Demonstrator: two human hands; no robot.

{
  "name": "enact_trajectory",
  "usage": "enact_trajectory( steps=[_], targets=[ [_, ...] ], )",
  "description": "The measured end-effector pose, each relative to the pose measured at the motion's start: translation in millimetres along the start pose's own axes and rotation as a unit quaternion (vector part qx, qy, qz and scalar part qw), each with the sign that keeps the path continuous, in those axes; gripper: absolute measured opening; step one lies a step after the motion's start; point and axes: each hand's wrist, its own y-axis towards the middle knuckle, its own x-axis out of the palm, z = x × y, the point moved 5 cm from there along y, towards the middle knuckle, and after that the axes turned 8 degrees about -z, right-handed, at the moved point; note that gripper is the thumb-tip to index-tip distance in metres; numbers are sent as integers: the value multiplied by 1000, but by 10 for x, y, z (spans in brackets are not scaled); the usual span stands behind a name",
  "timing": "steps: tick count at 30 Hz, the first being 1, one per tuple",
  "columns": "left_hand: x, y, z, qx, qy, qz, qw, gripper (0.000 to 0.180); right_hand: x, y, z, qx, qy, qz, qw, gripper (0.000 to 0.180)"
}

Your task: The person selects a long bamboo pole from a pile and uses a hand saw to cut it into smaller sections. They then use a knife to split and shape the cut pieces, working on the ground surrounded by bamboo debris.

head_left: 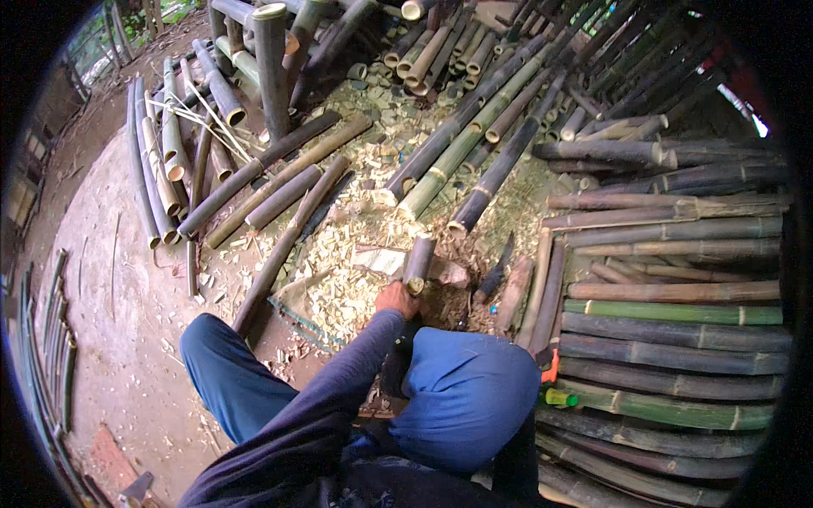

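My left hand (pixel 396 298) is closed at the near end of a short dark bamboo piece (pixel 418 261), and the arm in its dark sleeve reaches in from the lower left. The bamboo piece rests over a pale, rough-cut wood block (pixel 379 259) in front of my knees. Of my right arm, a dark sleeve (pixel 515 457) shows beside my blue-trousered knee; the right hand is out of sight. Near that knee lie an orange-and-black object (pixel 550 364) and a small yellow-green object with a green end (pixel 561 398), whose kinds I cannot make out.
Pale wood chips (pixel 339 296) cover the ground around the block. Bamboo poles (pixel 677 292) lie stacked at my right. Long poles (pixel 449 173) slope in from the far side, and several shorter culms (pixel 279 169) lie at the left. A bamboo post (pixel 273 68) stands at the back.
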Motion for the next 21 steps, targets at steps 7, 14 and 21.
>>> enact_trajectory(
  steps=[7,14,21],
  targets=[
    [163,-180,65,14,-41,-1,999,55,1231,-646,-244,61,-98,5,993,50],
    [-566,-1215,748,322,-138,182,919,41,1722,-432,782,170,-247,-74,951,47],
    [428,-680,1317,465,245,-136,840,86,1905,13,947,88,-566,-144,807,43]
  ],
)
